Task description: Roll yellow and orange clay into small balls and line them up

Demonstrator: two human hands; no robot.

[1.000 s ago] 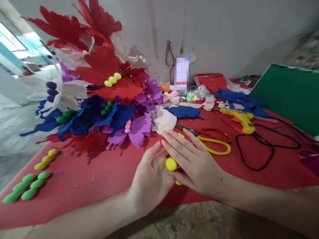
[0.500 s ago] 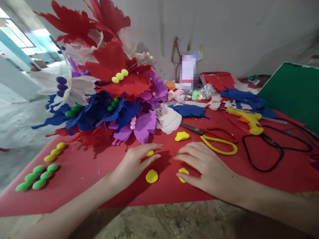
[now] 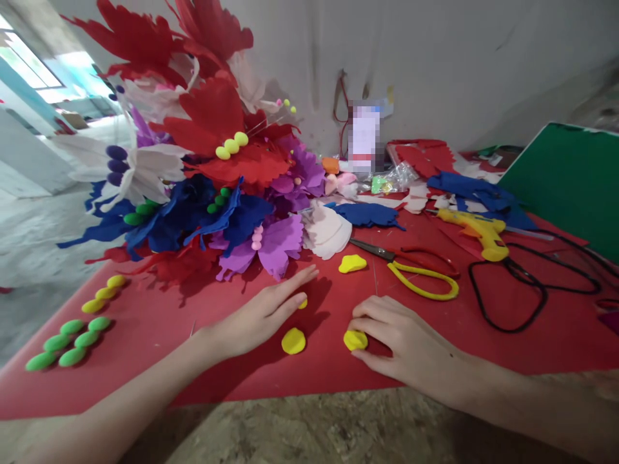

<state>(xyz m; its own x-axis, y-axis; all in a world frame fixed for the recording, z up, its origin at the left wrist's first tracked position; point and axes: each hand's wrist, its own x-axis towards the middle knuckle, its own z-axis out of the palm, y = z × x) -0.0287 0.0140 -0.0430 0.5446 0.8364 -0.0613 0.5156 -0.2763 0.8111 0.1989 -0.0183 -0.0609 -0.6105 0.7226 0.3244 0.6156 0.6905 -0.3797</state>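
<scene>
Fingers extended, my left hand (image 3: 271, 311) hovers over the red table, partly covering a small yellow piece (image 3: 303, 303) by its thumb. A flat round yellow piece (image 3: 293, 341) lies just below that hand. My right hand (image 3: 394, 332) has its thumb and fingers curved around another yellow piece (image 3: 355, 340), touching its right side. Farther back, a lumpy yellow piece (image 3: 353, 263) rests near the scissors' tip.
Scissors (image 3: 423, 280) with red and yellow handles, a yellow glue gun (image 3: 476, 232) with a black cord and blue cloth (image 3: 476, 193) lie right. Fabric butterflies (image 3: 207, 161) crowd the left. Green ovals (image 3: 72, 341) and yellow ovals (image 3: 105, 293) sit front left. A green board (image 3: 570, 187) stands right.
My right hand has moved slightly down and its fingers have closed around the near yellow piece. My left hand's fingers have straightened, and its small yellow piece now shows beside the thumb.
</scene>
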